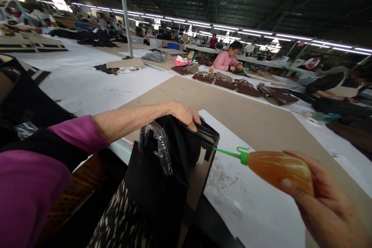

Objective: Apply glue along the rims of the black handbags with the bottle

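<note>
My left hand is closed on the top edge of a black bag, which stands tilted at the table's near edge. A clear plastic wrap covers the bag's handle. Some brown board and a small pale strip show on the bag's right side. In my right hand is a squeeze bottle of amber liquid, likely glue, held sideways. Its thin green nozzle points left, and the tip is at the bag's upper right edge; whether it touches I cannot tell.
Brown board and a stained white sheet cover the table. Dark brown bags lie in a row farther back, where a person in pink works. Another black bag is at my left. A metal post rises beyond.
</note>
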Available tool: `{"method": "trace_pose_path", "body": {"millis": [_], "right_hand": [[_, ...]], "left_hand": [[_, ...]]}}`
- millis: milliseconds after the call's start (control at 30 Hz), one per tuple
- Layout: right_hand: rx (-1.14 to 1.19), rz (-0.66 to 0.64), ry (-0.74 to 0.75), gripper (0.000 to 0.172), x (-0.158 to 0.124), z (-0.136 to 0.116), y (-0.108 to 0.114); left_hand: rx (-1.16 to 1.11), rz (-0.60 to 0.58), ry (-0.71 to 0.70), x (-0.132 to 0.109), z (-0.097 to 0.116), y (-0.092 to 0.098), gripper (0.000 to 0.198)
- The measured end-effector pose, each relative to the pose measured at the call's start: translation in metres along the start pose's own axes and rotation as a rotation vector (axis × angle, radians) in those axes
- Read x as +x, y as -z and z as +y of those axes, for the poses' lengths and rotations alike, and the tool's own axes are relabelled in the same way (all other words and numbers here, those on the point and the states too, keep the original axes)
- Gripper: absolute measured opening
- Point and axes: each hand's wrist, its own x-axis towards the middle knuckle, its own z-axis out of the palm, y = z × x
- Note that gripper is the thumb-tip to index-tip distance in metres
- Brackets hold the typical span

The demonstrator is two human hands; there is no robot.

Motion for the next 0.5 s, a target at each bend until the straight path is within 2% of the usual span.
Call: {"method": "trace_pose_path", "body": {"millis": [133,333,500], "right_hand": [[0.074,-0.047,-0.056,0.063,-0.002,0.005,0.003],[0.024,-0.048,-0.092,0.063,-0.013,0.002,0.004],[-0.028,-0.094,-0.202,0.067,-0.023,0.016,0.009]], "left_hand": [[-0.010,0.016,-0.015,0.002,-0.003,-0.001,0.030],[-0.018,0.011,-0.035,0.005,-0.010,-0.003,0.032],[-0.013,0.027,-0.010,0.003,-0.004,-0.003,0.030]]}}
